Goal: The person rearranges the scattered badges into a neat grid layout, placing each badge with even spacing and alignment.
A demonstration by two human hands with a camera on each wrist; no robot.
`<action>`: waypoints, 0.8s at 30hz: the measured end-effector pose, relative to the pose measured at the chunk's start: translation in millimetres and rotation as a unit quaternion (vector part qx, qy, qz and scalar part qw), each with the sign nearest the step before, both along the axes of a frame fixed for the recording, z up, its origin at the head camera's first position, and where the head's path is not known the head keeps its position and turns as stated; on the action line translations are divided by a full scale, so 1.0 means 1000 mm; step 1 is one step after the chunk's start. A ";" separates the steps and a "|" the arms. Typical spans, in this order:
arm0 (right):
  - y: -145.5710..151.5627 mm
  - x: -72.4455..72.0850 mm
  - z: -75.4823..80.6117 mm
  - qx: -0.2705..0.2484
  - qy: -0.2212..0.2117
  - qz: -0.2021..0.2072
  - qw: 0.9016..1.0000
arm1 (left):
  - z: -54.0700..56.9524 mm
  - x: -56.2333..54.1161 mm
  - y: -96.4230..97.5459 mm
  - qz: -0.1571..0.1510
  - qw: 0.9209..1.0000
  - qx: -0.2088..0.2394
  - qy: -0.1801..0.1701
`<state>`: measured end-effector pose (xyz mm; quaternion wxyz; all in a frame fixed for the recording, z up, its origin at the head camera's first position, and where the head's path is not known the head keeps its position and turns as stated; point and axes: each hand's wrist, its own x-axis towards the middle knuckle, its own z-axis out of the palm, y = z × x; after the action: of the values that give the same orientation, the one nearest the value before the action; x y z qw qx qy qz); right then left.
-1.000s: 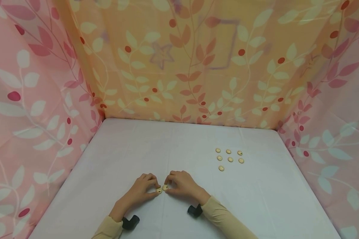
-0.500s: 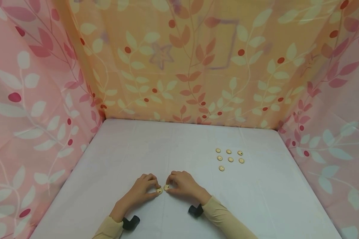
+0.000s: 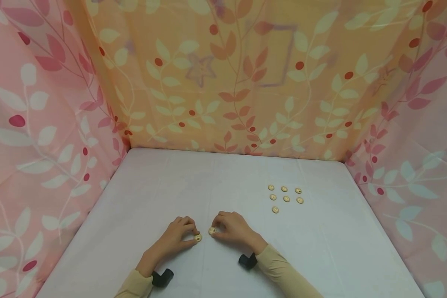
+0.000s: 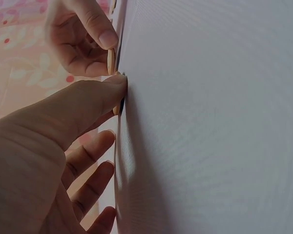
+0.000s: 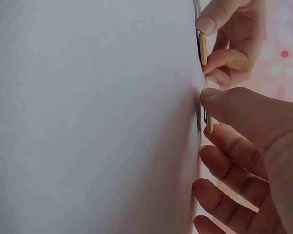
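Observation:
Between thumb and forefinger, my left hand pinches a small round wooden disc with dark marks on its face. My right hand pinches a similar wooden disc, a short gap to the right and slightly farther back. Both are at the white tabletop near the middle front. The left wrist view catches the left hand's disc edge-on, mostly behind the thumb. In the right wrist view, the right hand's disc stands on edge between thumb and forefinger, close to the cloth.
Several matching wooden discs lie in loose rows at the right of the white table. Patterned curtains close off the back and both sides. Black devices are strapped at both wrists.
My right hand has moved right and slightly back with its disc, widening the gap between the two discs. The left hand has stayed in place.

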<state>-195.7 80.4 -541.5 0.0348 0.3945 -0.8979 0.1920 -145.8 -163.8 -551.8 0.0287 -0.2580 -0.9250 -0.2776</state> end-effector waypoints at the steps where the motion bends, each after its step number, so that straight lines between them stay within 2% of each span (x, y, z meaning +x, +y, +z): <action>1: 0.001 0.000 0.000 0.002 -0.001 -0.003 1.000 | 0.000 0.000 0.000 0.000 1.000 0.000 0.001; 9: 0.012 -0.002 0.000 0.000 -0.007 -0.023 1.000 | -0.001 -0.001 0.000 0.000 1.000 0.001 0.012; 24: 0.036 -0.006 -0.002 -0.022 -0.039 -0.068 0.997 | -0.001 0.000 0.000 0.004 1.000 0.002 0.008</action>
<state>-201.7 116.2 -543.1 0.0212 0.3235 -0.9191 0.2241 -146.0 -163.6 -552.9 0.0375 -0.2564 -0.9251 -0.2776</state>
